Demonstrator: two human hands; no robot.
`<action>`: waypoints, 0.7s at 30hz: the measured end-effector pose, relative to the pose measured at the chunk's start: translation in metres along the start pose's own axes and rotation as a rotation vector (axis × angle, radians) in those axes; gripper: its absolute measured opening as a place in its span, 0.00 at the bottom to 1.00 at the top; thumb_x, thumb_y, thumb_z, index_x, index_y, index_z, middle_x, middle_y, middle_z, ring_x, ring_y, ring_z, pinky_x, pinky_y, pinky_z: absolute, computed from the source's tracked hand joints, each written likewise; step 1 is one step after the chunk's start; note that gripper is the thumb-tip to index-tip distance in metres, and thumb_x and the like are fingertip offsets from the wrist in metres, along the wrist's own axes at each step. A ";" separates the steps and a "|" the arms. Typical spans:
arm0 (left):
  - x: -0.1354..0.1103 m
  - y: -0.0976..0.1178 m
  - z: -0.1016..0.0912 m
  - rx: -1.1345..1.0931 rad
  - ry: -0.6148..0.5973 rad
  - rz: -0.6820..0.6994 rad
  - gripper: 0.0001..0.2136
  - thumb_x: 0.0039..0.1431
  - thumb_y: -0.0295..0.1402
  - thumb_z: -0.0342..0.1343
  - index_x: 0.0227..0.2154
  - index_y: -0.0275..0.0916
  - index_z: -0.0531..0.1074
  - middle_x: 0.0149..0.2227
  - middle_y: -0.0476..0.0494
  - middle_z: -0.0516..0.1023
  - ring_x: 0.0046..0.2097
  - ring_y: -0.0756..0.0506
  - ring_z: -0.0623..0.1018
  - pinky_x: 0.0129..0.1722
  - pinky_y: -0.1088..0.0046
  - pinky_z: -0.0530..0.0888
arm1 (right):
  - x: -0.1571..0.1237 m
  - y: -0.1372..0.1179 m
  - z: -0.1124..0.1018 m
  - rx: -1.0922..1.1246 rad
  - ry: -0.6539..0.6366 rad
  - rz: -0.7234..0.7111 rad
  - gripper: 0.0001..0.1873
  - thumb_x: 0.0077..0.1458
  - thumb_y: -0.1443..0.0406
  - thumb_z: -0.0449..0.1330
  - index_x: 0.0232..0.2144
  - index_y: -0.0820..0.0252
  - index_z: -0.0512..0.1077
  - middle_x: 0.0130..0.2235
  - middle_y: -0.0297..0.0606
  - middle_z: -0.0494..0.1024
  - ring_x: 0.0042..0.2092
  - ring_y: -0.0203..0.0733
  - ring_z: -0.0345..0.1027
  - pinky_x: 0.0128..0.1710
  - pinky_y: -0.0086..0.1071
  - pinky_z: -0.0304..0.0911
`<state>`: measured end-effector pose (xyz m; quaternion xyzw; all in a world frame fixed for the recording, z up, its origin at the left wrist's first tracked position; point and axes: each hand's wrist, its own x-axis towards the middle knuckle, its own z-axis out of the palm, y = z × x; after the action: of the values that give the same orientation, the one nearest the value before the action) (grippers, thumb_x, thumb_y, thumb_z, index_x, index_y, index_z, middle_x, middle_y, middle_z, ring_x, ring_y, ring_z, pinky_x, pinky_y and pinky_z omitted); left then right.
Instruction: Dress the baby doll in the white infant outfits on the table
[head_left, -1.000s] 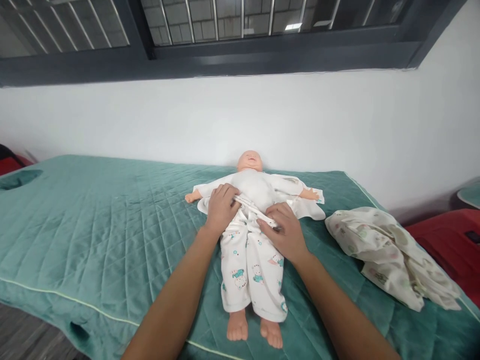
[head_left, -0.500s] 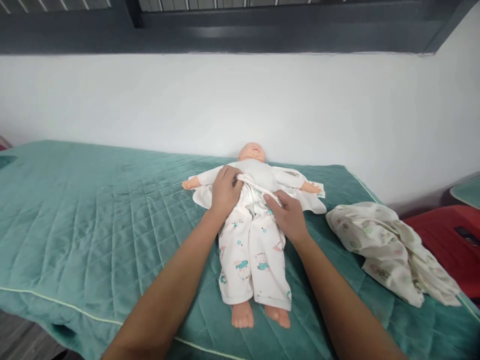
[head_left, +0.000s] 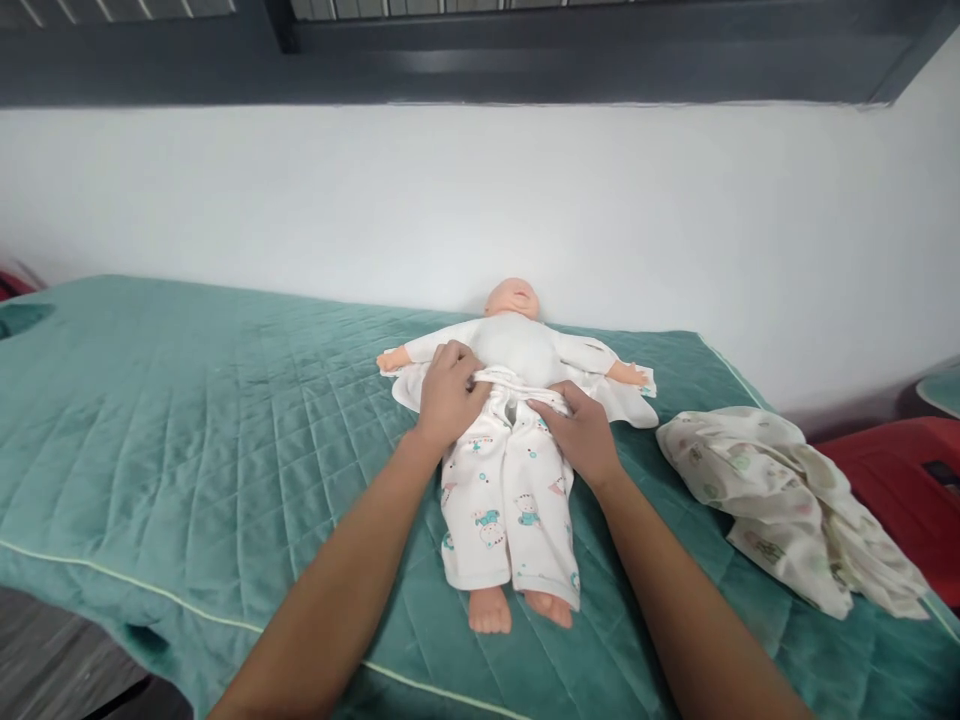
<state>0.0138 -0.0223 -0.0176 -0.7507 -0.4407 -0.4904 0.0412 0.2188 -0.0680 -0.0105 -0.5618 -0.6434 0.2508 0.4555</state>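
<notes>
Middle of frame: doll [head_left: 519, 346] laid on green bed [head_left: 225, 430], pants [head_left: 529, 545] on its legs | left hand [head_left: 450, 398] and right hand [head_left: 583, 432]: pants' top edge [head_left: 506, 376] held in each grip | care: both sides should be kept level, pants smoothed gently, no twists left

Some fingertips of the left hand [head_left: 451, 395] and right hand [head_left: 583, 425] are hidden at the waistband [head_left: 516, 382]. The near right corner of the bed [head_left: 195, 430] is cut off, as are both forearms [head_left: 337, 585]. Off its right edge, a red thing [head_left: 896, 462] runs out of view, partly behind the cloth [head_left: 780, 500].
</notes>
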 end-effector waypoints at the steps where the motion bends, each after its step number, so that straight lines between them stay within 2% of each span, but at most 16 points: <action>1: -0.007 0.004 -0.005 0.000 -0.002 0.001 0.06 0.53 0.25 0.55 0.27 0.41 0.65 0.34 0.45 0.68 0.39 0.43 0.67 0.41 0.64 0.67 | 0.000 0.001 0.000 -0.005 0.007 -0.002 0.15 0.51 0.51 0.63 0.27 0.56 0.72 0.30 0.30 0.76 0.36 0.42 0.67 0.39 0.33 0.59; 7: -0.051 0.035 -0.033 -0.044 -0.053 -0.033 0.11 0.56 0.26 0.53 0.23 0.42 0.58 0.27 0.49 0.62 0.33 0.45 0.64 0.35 0.65 0.62 | 0.004 0.011 -0.002 -0.072 0.033 -0.090 0.07 0.47 0.59 0.60 0.25 0.56 0.70 0.29 0.32 0.75 0.35 0.42 0.67 0.38 0.33 0.58; 12: -0.060 0.039 -0.036 -0.093 -0.118 -0.139 0.09 0.59 0.28 0.52 0.25 0.42 0.60 0.29 0.49 0.65 0.35 0.45 0.66 0.36 0.66 0.63 | -0.007 0.006 -0.006 -0.107 0.051 -0.115 0.05 0.46 0.62 0.56 0.23 0.57 0.68 0.27 0.32 0.72 0.33 0.41 0.64 0.36 0.33 0.56; 15: -0.056 0.035 -0.032 -0.127 -0.119 -0.213 0.06 0.58 0.28 0.53 0.28 0.42 0.61 0.31 0.49 0.67 0.36 0.45 0.67 0.38 0.67 0.64 | -0.029 -0.003 -0.010 -0.104 -0.017 -0.121 0.10 0.49 0.61 0.58 0.20 0.57 0.64 0.23 0.30 0.66 0.30 0.38 0.61 0.31 0.31 0.53; 19: -0.054 0.032 -0.029 -0.208 -0.084 -0.306 0.05 0.54 0.27 0.53 0.32 0.42 0.64 0.34 0.49 0.68 0.38 0.46 0.68 0.39 0.68 0.65 | -0.060 -0.012 -0.013 -0.080 -0.184 -0.138 0.25 0.56 0.52 0.59 0.16 0.57 0.56 0.19 0.27 0.58 0.25 0.34 0.54 0.26 0.30 0.47; 21: -0.053 0.031 -0.028 -0.256 -0.086 -0.341 0.04 0.54 0.27 0.54 0.32 0.42 0.65 0.35 0.49 0.69 0.38 0.46 0.69 0.40 0.68 0.65 | -0.066 -0.013 -0.012 -0.037 -0.207 -0.103 0.27 0.58 0.50 0.58 0.16 0.57 0.55 0.18 0.27 0.57 0.24 0.34 0.52 0.25 0.30 0.46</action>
<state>0.0089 -0.0879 -0.0329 -0.6845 -0.4968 -0.5099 -0.1571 0.2198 -0.1361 -0.0147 -0.5072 -0.7196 0.2718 0.3886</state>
